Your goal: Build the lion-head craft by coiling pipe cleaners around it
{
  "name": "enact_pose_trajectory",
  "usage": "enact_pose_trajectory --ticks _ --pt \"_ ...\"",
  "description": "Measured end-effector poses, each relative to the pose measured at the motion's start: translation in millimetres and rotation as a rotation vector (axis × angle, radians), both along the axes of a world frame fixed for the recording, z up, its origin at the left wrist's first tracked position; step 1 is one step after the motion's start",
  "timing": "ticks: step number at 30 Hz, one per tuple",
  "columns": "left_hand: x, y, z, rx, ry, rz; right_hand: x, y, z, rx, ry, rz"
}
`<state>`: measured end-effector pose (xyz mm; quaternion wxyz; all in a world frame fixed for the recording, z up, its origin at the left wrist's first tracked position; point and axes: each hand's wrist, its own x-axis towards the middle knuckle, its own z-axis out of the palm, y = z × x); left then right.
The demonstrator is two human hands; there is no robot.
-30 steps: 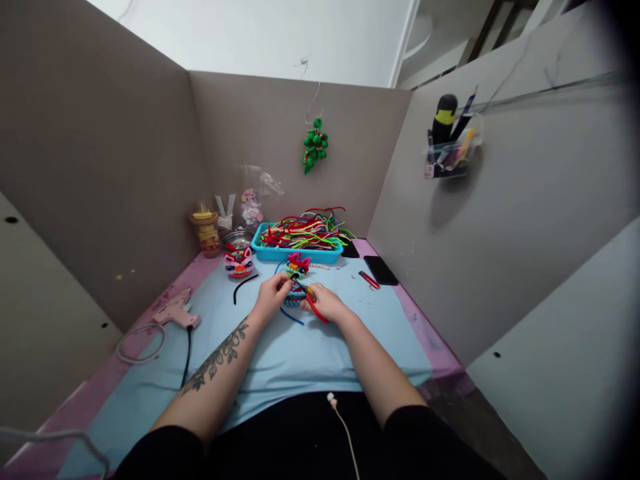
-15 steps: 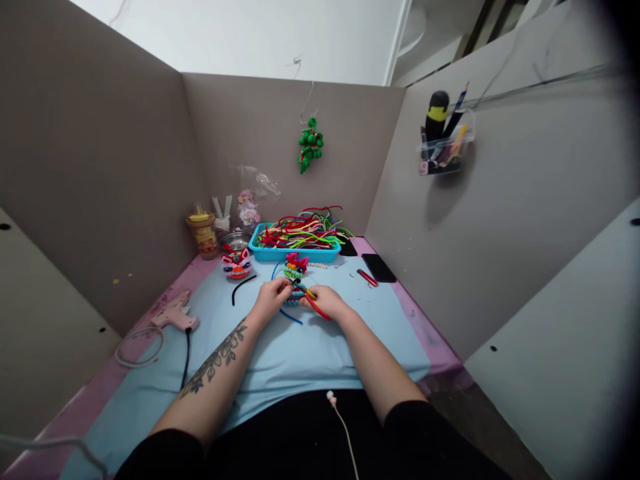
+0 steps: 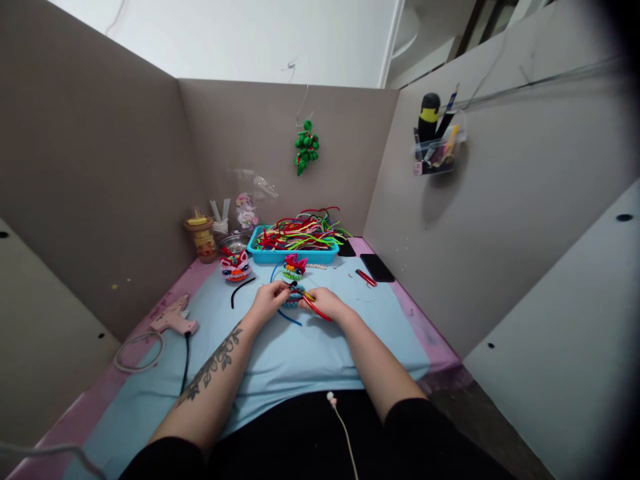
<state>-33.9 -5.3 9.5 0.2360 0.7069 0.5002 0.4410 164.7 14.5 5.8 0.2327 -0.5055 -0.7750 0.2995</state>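
Observation:
My right hand (image 3: pixel 330 304) is closed round pliers (image 3: pixel 317 308) with red and yellow handles, their jaws pointing left. My left hand (image 3: pixel 269 301) pinches a small black piece of cord (image 3: pixel 293 285) at the jaws. Its exact shape is too small to make out. Just under the jaws lies a light blue braided piece (image 3: pixel 291 303), partly hidden by my fingers. A blue cord (image 3: pixel 291 319) pokes out below it. Behind my hands stands a colourful lion-head figure (image 3: pixel 294 268) in red, orange and green. To the left is another lion-head figure (image 3: pixel 235 268) in red, pink and orange.
A blue tray (image 3: pixel 295 256) of tangled colourful cords stands at the back. A black cord (image 3: pixel 242 291) and a pink glue gun (image 3: pixel 175 316) lie left. On the right are a red-handled tool (image 3: pixel 367 278) and a phone (image 3: pixel 377 268). Grey panels (image 3: pixel 290 107) enclose the table.
The camera view has shifted slightly. Both hands stay nearly in place, with the pliers and the black piece still held together.

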Motion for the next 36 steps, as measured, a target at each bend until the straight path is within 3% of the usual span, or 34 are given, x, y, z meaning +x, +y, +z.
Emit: enact_pose_trajectory --ticks 6,8,12,14,16,19,23,28,32,36 --pt "-12.8 0.4 6.5 -0.053 0.037 -0.048 4.1 2.8 3.1 0.044 -0.094 0.012" --pt "-25.6 3.7 6.4 -0.062 0.074 -0.017 11.4 6.4 6.1 0.087 -0.126 -0.091" --pt "-53.2 9.5 1.3 -0.022 0.298 0.299 34.6 16.6 8.7 0.144 -0.257 -0.427" --pt "-58.5 10.5 0.7 -0.018 0.474 0.434 45.7 21.1 6.9 0.067 -0.349 -0.506" --pt "-55.5 12.9 4.5 0.002 0.597 0.489 52.9 24.1 4.4 -0.031 -0.415 -0.542" --pt "-41.5 26.4 16.5 -0.011 0.702 0.403 55.4 25.4 2.8 -0.049 -0.438 -0.549" --pt "-25.5 61.5 26.0 -0.157 0.819 0.308 52.4 23.6 3.8 0.039 -0.375 -0.543" --pt "-21.0 93.9 15.5 -0.222 0.830 0.253 50.9 21.8 2.1 0.080 -0.298 -0.519" --pt "-22.8 101.5 7.4 -0.252 0.785 0.243 49.6 22.0 -0.7 0.125 -0.239 -0.505" --pt "-27.3 102.5 9.2 -0.265 0.689 0.188 47.7 23.3 -3.4 0.178 -0.165 -0.512"
